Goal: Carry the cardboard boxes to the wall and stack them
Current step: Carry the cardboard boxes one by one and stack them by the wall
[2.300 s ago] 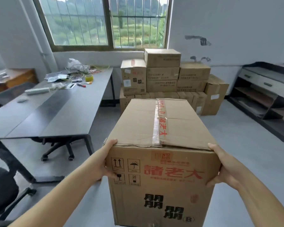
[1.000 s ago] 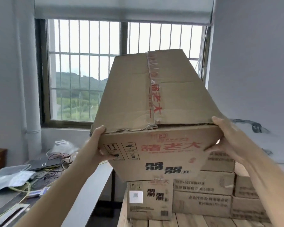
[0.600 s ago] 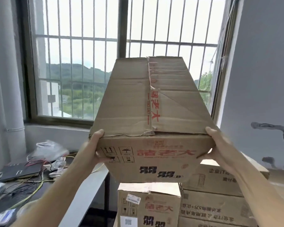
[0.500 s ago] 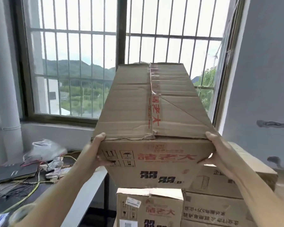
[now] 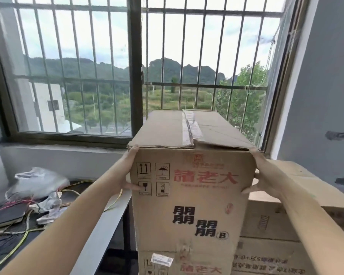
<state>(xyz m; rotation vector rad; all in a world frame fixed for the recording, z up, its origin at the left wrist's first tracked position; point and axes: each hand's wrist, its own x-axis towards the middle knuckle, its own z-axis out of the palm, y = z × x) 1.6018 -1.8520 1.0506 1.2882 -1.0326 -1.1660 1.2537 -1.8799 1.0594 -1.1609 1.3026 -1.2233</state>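
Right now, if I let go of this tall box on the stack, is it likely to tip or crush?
The tall box probably sits steady: it looks upright on the box below. Its tall shape may tip if nudged. The lifted, creased top flap suggests soft cardboard, and a printed glass symbol hints at fragile contents.

My left hand (image 5: 125, 175) and right hand (image 5: 266, 175) clasped the cardboard box (image 5: 191, 195) by its sides; it seemed to rest on a stacked box (image 5: 183, 263) by the window (image 5: 135, 62).
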